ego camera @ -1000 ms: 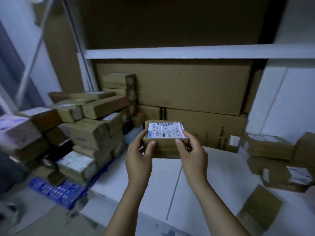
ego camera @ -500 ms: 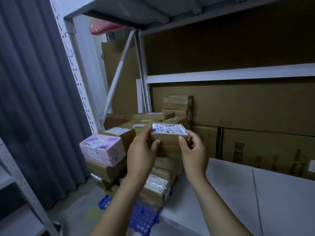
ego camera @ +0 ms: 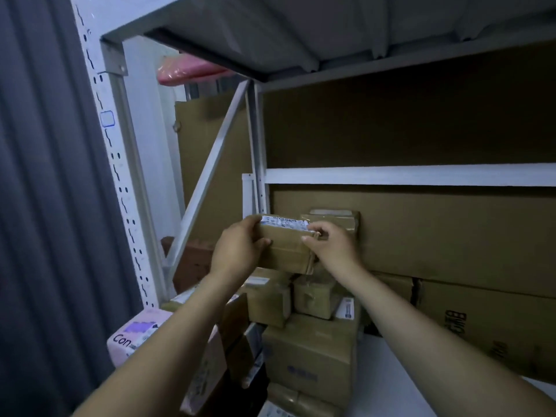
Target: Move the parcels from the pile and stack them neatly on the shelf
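Note:
I hold a small brown parcel (ego camera: 285, 249) with a white label on top, raised at chest height in front of the shelf's left end. My left hand (ego camera: 237, 251) grips its left side and my right hand (ego camera: 329, 248) grips its right side. Right behind it stands a stack of taped brown parcels (ego camera: 331, 219) against the shelf's back. Below my hands lies the pile of brown parcels (ego camera: 307, 353), with a pink box (ego camera: 135, 329) at its left edge. The white shelf board (ego camera: 388, 383) shows at the lower right.
Large flat cardboard boxes (ego camera: 451, 233) line the back of the shelf. A white crossbar (ego camera: 406, 176) runs above them and a grey upper shelf (ego camera: 301, 34) overhangs. The white perforated upright (ego camera: 120, 188) and a diagonal brace (ego camera: 210, 173) stand left, beside a dark curtain (ego camera: 45, 206).
My view has swung left and up. Both hands have lifted the parcel higher and carried it left, up to the stacked parcels at the shelf's left end.

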